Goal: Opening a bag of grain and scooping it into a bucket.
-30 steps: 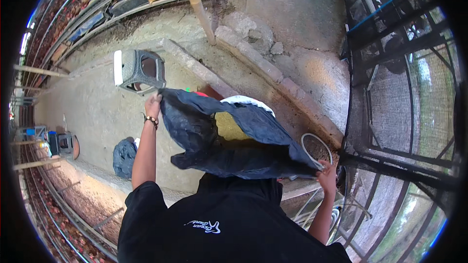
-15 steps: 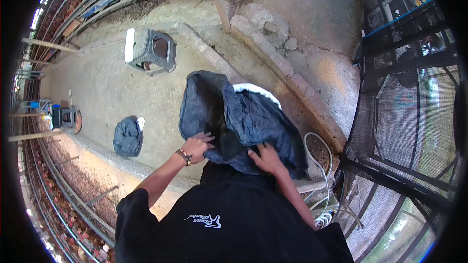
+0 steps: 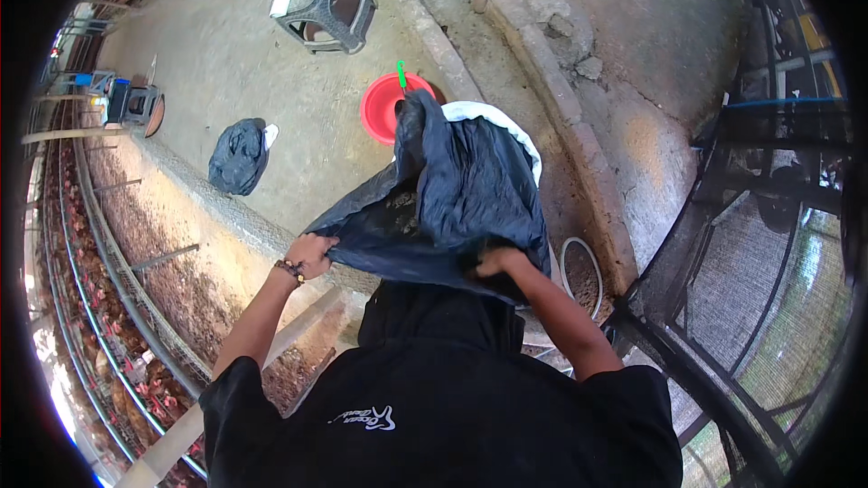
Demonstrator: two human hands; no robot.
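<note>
In front of me is a large black plastic sack [image 3: 479, 190], its mouth pulled wide toward me and its inside dark. A white edge shows along its far right side. My left hand [image 3: 312, 254] is closed on the left corner of the sack's rim and stretches it out to the left. At the near right part of the rim, my right hand [image 3: 500, 261] grips the black plastic, its fingertips blurred and partly hidden in the opening. Just beyond the sack sits a red basin [image 3: 375, 113] with a green-handled tool [image 3: 401, 74] in it, partly covered by the plastic.
A grey plastic stool [image 3: 327, 9] stands on the concrete floor farther off. Left of the sack lies a smaller black bag bundle [image 3: 239, 157]. Low concrete curbs [image 3: 579, 149] run at the right, near a pale hose [image 3: 592, 258] and dark mesh panels [image 3: 732, 280]. Caged chickens [image 3: 117, 389] line the left.
My left hand has moved left and now pulls the sack's rim outward, where before its fingers were spread beside the opening. The red basin has come into sight.
</note>
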